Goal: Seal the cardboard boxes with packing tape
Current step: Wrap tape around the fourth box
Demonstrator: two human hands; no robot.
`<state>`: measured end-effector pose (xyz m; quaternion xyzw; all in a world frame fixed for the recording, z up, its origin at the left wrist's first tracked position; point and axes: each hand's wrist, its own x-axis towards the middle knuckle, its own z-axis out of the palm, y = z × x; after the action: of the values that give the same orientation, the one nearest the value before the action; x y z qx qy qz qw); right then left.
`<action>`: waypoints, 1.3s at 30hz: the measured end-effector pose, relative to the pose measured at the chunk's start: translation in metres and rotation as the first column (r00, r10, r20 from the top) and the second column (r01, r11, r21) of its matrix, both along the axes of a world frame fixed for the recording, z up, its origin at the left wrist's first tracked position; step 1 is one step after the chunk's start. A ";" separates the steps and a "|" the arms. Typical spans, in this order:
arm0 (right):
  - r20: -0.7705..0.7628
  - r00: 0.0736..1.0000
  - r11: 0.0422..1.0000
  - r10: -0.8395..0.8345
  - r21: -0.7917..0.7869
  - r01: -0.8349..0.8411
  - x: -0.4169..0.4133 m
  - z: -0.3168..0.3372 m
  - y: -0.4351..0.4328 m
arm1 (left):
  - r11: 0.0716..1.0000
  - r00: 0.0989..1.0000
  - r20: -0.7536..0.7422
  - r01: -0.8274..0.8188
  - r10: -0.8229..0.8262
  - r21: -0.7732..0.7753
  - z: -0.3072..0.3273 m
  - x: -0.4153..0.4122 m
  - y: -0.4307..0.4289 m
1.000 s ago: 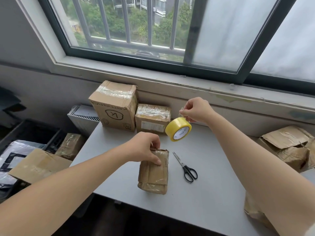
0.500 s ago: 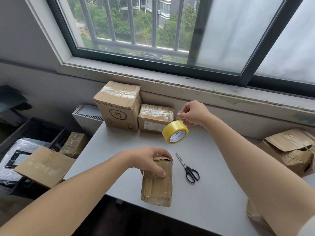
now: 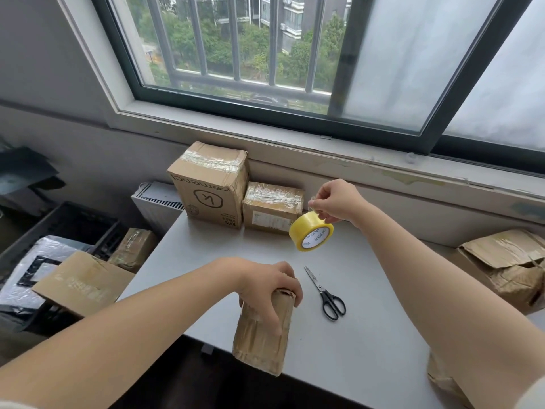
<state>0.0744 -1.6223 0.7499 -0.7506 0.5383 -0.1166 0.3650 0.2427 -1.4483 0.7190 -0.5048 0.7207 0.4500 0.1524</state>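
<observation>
Left hand grips small box; right hand pinches tape roll.

Soft daylight is admitted through the window; the frosted pane is rendered bright and milky; only faint shadows are cast on the table; lines are bowed at the edges by the wide lens; detail is rendered sharp throughout.

Probably a spare room in a flat, used for packing parcels: a barred window looks onto apartment blocks, taped cardboard boxes stand on a grey table, and more boxes lie beside a black crate on the floor
</observation>
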 end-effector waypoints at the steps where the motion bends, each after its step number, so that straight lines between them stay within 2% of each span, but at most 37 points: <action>1: 0.007 1.000 1.000 -0.001 0.003 0.001 -0.001 0.000 0.000 | 0.999 1.000 -0.006 -0.027 0.027 -0.031 -0.003 0.002 0.000; 4: 0.024 1.000 1.000 -0.006 0.002 0.006 -0.003 0.000 0.000 | 0.981 0.986 -0.048 -0.161 0.157 -0.105 -0.001 0.017 -0.004; 6: 0.029 1.000 1.000 -0.008 -0.005 0.009 -0.004 0.002 0.000 | 0.936 0.954 -0.092 -0.299 0.286 -0.186 0.005 0.030 -0.009; 8: 0.032 0.999 1.000 -0.004 -0.017 0.004 -0.002 0.003 0.000 | 0.837 0.902 -0.135 -0.432 0.411 -0.335 0.000 0.038 -0.014; 11: 0.028 1.000 1.000 -0.001 -0.027 0.001 0.000 0.003 0.002 | 0.693 0.838 -0.103 -0.505 0.535 -0.515 -0.033 0.035 -0.015; 15: 0.007 1.000 1.000 -0.002 -0.022 0.002 -0.004 -0.001 0.005 | 0.703 0.785 -0.048 -0.578 0.618 -0.414 -0.079 0.022 -0.005; 19: -0.035 0.999 1.000 -0.014 0.001 0.014 -0.015 -0.011 0.008 | 0.785 0.822 0.084 -0.501 0.564 -0.364 -0.087 0.022 -0.001; 23: -0.064 0.998 0.999 -0.019 0.045 0.022 -0.024 -0.022 0.015 | 0.887 0.885 0.323 -0.181 0.335 -0.424 -0.088 0.037 -0.003; 26: -0.080 0.997 0.997 -0.024 0.069 0.029 -0.031 -0.031 0.022 | 0.855 0.865 0.436 0.015 0.250 -0.518 -0.098 0.038 -0.003; 33: -0.076 0.994 0.992 -0.072 0.100 0.080 -0.051 -0.042 0.026 | 0.799 0.819 0.445 -0.027 0.363 -0.601 -0.118 0.011 -0.006; 36: -0.082 0.992 0.990 -0.093 0.094 0.100 -0.060 -0.042 0.023 | 0.769 0.854 0.383 -0.030 0.351 -0.639 -0.110 0.011 -0.018; 39: -0.086 0.989 0.988 -0.119 0.091 0.127 -0.068 -0.045 0.020 | 0.774 0.892 0.364 0.024 0.270 -0.633 -0.099 0.031 -0.031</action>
<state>0.0059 -1.6018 0.7051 -0.7014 0.6029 -0.0827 0.3710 0.2737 -1.4797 0.6202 -0.6610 0.7398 0.0719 0.1034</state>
